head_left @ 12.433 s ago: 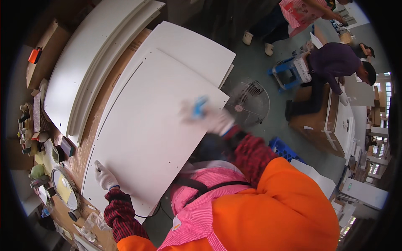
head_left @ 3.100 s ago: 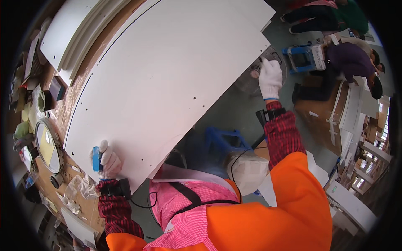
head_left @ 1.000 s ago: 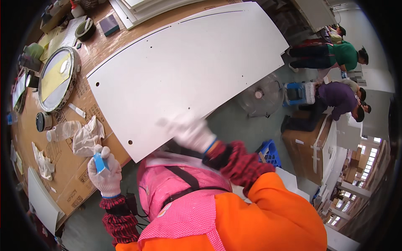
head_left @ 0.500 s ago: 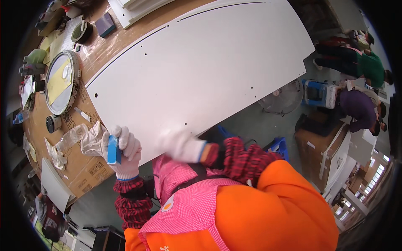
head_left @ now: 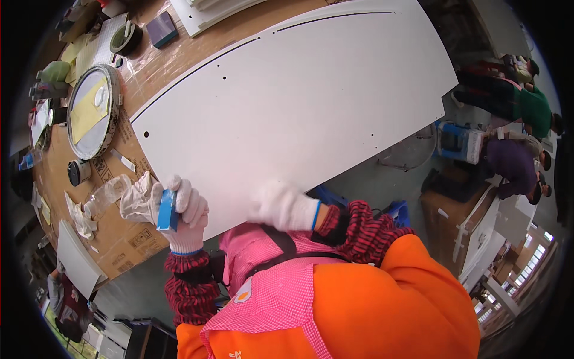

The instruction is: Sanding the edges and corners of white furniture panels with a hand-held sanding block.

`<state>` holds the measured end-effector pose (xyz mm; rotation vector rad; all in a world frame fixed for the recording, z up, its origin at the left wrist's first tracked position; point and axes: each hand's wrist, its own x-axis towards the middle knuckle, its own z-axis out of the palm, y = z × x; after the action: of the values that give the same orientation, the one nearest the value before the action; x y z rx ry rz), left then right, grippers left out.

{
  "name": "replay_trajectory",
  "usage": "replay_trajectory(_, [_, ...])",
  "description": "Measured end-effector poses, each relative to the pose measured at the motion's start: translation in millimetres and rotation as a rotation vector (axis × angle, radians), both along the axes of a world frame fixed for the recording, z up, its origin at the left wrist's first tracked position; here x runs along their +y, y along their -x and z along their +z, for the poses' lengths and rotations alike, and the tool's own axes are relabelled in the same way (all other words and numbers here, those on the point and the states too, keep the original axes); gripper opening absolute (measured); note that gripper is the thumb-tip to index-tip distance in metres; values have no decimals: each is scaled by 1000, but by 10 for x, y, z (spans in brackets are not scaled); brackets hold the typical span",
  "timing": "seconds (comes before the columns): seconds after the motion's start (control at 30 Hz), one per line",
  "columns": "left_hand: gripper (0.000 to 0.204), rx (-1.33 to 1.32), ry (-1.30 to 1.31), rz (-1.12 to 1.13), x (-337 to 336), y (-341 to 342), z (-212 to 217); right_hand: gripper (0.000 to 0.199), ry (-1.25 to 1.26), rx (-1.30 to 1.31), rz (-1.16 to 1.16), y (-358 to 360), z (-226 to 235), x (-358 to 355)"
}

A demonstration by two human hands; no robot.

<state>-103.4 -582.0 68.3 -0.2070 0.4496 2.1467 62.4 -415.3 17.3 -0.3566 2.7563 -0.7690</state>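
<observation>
— Gripping that small blue block (head_left: 168,210) tight, is the left hand (head_left: 182,216)?

— Yes, its gloved fingers (head_left: 190,201) are curling fully round the block, together with a wad of white cloth (head_left: 136,200), right at the near corner of the big white panel (head_left: 299,113). The right hand (head_left: 286,206) is lying on the panel's near edge; it is blurring, so I cannot tell whether its fingers are pinching the edge or just pressing flat on it.

— So how should the work along that edge be going?

— I am judging here: the block should be staying flat against the edge, with the right hand steadying the panel, since much of the panel is hanging out past the cardboard-covered bench (head_left: 128,239) toward the floor.

— Anything crowding the hands?

— A crumpled clear plastic wrapper (head_left: 104,192) is lying just beside the cloth, and a round framed mirror (head_left: 91,112) is sitting further left, close to the panel's far corner. A tape roll (head_left: 126,37) and a dark pad (head_left: 162,29) are lying well apart. Other people (head_left: 514,149) are working beyond the panel's right end, near a floor fan (head_left: 408,157).
</observation>
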Motion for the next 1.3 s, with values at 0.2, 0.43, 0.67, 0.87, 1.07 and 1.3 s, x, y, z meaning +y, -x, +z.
replay_trajectory(0.2, [29,87,36,-62,-132,87,-14,24,-21,-31,-1279,-563,-76,1590])
replay_trajectory(0.43, [30,58,66,-18,-117,128,3,21,64,88,-277,-413,304,615])
replay_trajectory(0.67, [36,18,43,63,-291,133,37,30,688,59,-1270,213,174,1308])
replay_trajectory(0.87, [34,101,136,123,-280,133,85,36,17,-16,192,200,87,-168])
replay_trajectory(1.07, [33,109,80,129,-435,132,14,31,-983,859,-70,42,-664,243])
replay_trajectory(1.3, [27,77,40,205,-537,166,112,26,188,-8,197,534,-7,-631])
